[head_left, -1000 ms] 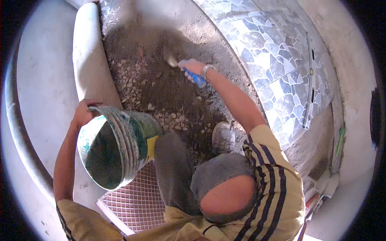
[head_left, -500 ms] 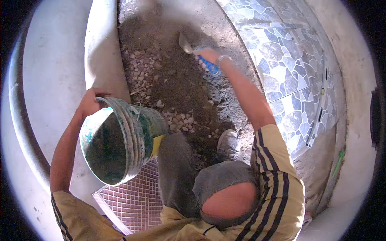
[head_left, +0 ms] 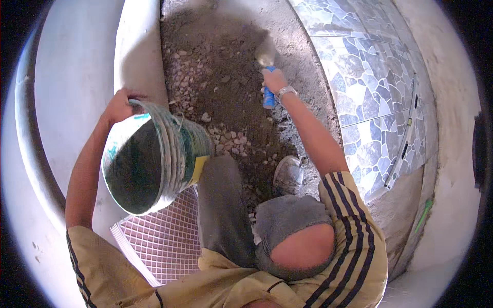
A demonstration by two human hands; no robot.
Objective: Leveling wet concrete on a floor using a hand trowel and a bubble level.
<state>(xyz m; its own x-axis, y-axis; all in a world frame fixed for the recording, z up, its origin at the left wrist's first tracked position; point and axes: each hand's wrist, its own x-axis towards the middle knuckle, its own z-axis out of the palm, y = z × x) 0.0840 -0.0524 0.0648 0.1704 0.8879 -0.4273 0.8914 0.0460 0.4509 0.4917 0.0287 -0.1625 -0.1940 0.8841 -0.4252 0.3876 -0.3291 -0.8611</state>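
Note:
My left hand (head_left: pixel 121 106) grips the rim of a green bucket (head_left: pixel 192 138), which is tipped on its side with its mouth toward me. Pale cement stains coat the bucket's ribs, and its inside is in deep shadow. Out in front, my right hand (head_left: pixel 274 80) is closed around the blue handle (head_left: pixel 268 97) of a trowel. The trowel's blade (head_left: pixel 265 53) rests at the dark soil (head_left: pixel 231 87), pointing away from me. Whether the blade carries any soil I cannot make out.
Small pale stones (head_left: pixel 231 141) lie scattered in the soil. Stone-patterned tiles (head_left: pixel 370 102) run along the right, with a long spirit level (head_left: pixel 403 143) on them. A stack of gridded tiles (head_left: pixel 164 236) sits beside my knee. A curved concrete edge (head_left: pixel 138 56) borders the left.
My right hand has moved the trowel a little right, and its handle now points back toward me. The bucket has shifted slightly, still held by my left hand.

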